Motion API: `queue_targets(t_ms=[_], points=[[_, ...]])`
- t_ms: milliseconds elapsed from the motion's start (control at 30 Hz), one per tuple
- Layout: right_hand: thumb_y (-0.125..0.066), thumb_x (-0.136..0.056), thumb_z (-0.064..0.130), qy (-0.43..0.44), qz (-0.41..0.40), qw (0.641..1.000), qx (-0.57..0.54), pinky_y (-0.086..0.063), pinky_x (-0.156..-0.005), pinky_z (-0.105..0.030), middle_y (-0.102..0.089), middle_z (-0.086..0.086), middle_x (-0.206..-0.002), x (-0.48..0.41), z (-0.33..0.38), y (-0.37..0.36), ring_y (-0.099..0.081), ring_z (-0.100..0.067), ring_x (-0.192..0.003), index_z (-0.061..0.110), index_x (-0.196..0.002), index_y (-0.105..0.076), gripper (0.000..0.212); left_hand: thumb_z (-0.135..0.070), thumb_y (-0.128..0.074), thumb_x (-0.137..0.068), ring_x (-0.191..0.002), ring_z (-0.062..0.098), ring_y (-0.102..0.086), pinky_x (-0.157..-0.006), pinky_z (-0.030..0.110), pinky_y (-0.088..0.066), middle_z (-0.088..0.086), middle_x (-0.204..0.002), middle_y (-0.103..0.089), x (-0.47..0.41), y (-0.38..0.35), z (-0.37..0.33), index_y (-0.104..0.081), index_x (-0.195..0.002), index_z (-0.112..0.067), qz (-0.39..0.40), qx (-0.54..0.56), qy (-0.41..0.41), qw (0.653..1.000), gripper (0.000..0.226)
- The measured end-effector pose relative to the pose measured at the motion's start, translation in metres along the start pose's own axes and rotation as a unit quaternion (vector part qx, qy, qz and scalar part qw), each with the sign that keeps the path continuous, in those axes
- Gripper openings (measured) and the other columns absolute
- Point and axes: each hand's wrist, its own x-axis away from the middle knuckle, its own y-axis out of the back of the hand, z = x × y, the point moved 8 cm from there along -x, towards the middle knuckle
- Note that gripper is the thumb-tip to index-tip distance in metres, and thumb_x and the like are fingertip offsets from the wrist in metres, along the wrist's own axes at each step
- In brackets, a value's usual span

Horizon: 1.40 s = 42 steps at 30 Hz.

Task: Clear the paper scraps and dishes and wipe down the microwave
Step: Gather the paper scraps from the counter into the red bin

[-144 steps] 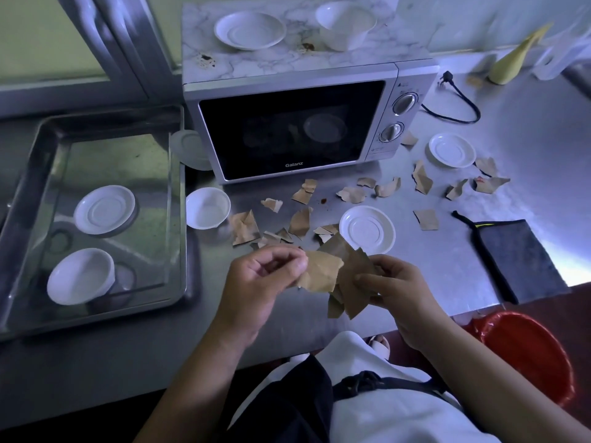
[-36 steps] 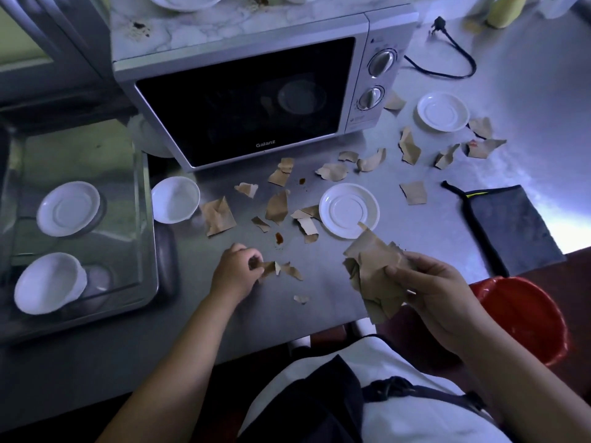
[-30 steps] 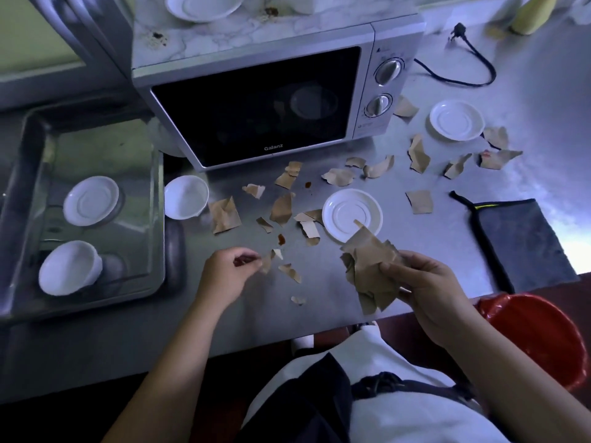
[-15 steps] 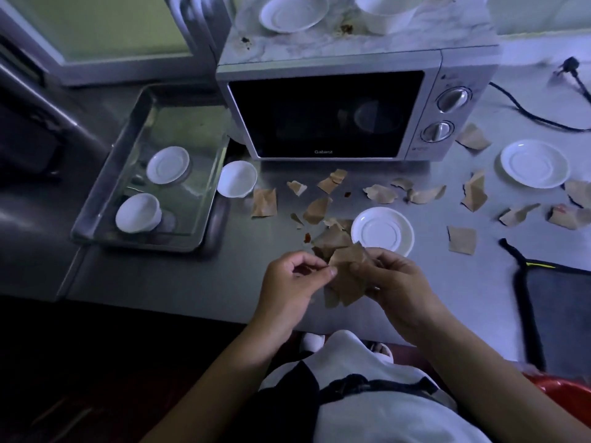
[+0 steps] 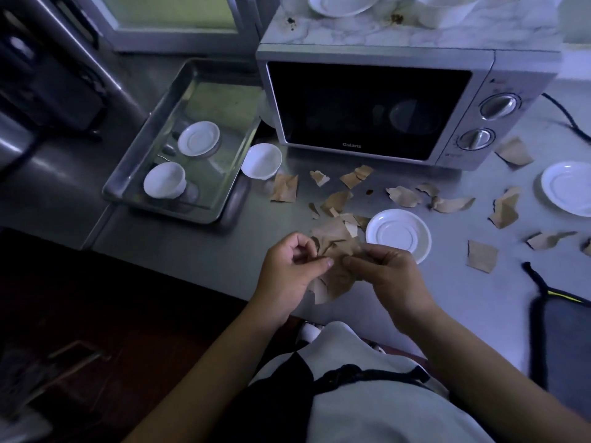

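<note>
Both your hands are curled on one wad of brown paper at the front edge of the counter. The left hand pinches its left side between thumb and forefinger, and the right hand grips it from the right. The wad is loose and ragged, and its lower pieces hang out below your fingers. If you ease either grip, a piece could well slip past the edge to the floor. Many scraps lie loose between you and the microwave, some touching the left rim of the saucer. Raking those up with a full hand could shove the saucer or burst the wad. No bin shows, so you may have to carry the wad out of sight.

You cannot count the pieces in the wad, and paper covers most of your fingertips. The dishes on top of the microwave are cut off by the frame, as are the second saucer and the cloth at right. A white thing sits half hidden behind the microwave's left corner, beside the tray. It is likely a dish, but unclear. A round shape behind the dark door may be only a reflection.
</note>
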Motion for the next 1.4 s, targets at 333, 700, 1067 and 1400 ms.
queue_targets(t_ms=[333,700,1067,1400], points=[[-0.069,-0.082,-0.007,-0.023,-0.099,0.995,0.026,-0.052,-0.077,-0.046,-0.069,-0.026,-0.083,0.004,0.000,0.053,-0.063,-0.028,-0.077,-0.002,-0.089,-0.073,0.009,-0.010,-0.069,-0.090,-0.087,0.018,-0.066,-0.083,0.031,-0.052,0.004,-0.094,-0.070,-0.039,0.032,0.069,-0.064,-0.098,-0.013,-0.009,-0.153,0.063,0.986,0.011],[-0.069,-0.085,-0.002,-0.035,-0.192,0.980,0.044,-0.056,-0.078,-0.047,-0.073,-0.020,-0.092,0.028,-0.003,0.095,-0.068,-0.038,-0.086,0.005,-0.098,-0.074,0.016,-0.029,-0.068,-0.087,-0.094,0.014,-0.056,-0.081,0.030,-0.048,-0.005,-0.109,-0.052,-0.052,0.006,0.143,-0.061,-0.113,-0.026,0.148,-0.486,-0.010,0.861,0.026],[-0.066,-0.082,-0.012,-0.024,-0.250,0.968,0.019,-0.050,-0.075,-0.049,-0.068,-0.023,-0.084,0.037,-0.004,0.083,-0.062,-0.032,-0.077,0.003,-0.091,-0.073,0.019,-0.029,-0.056,-0.094,-0.101,0.019,-0.053,-0.078,0.032,-0.041,-0.001,-0.107,-0.056,-0.069,-0.004,0.136,-0.065,-0.097,-0.019,0.194,-0.570,-0.136,0.787,0.014],[-0.066,-0.083,-0.010,-0.031,-0.288,0.957,0.018,-0.053,-0.078,-0.053,-0.070,-0.025,-0.086,0.049,-0.009,0.057,-0.063,-0.034,-0.078,0.002,-0.094,-0.073,0.017,-0.036,-0.062,-0.090,-0.100,0.016,-0.053,-0.079,0.033,-0.046,-0.002,-0.106,-0.056,-0.074,0.003,0.146,-0.065,-0.107,-0.021,0.264,-0.512,-0.152,0.803,0.022]])
